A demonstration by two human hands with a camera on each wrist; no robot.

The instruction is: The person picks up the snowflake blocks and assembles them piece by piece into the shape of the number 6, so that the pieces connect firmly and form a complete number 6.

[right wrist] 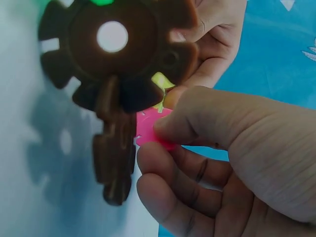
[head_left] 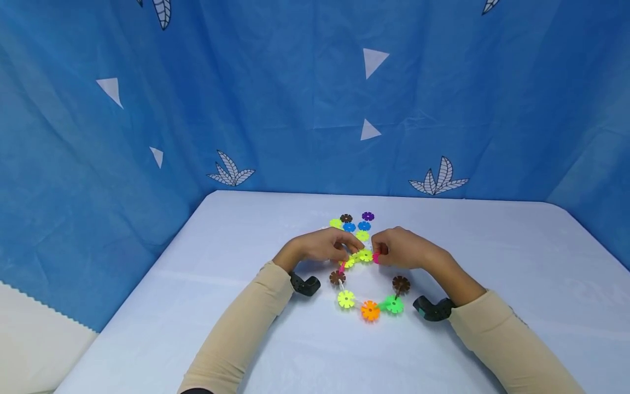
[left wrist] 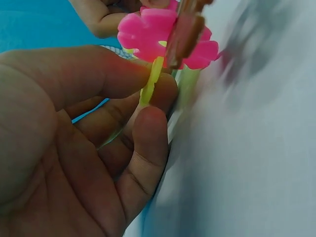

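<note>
A curved chain of interlocking flower-shaped plastic discs lies on the table, with an orange disc [head_left: 370, 311] at its near side and a brown disc [head_left: 401, 284] at its right end. At the chain's far side my left hand [head_left: 327, 244] pinches a yellow disc [left wrist: 152, 81] between thumb and fingers. Close to that grip are a pink disc [left wrist: 148, 30] and a brown one at the chain's left. My right hand [head_left: 406, 249] pinches another pink disc [right wrist: 148, 123] by its edge, against a yellow disc [head_left: 366, 255]. My fingers partly hide the joint between them.
Beyond my hands lie several loose discs, among them a purple one [head_left: 368, 216], a blue one [head_left: 364, 225] and a brown one [head_left: 346, 218]. The white table [head_left: 266, 219] meets a blue curtain [head_left: 295, 109] at the back.
</note>
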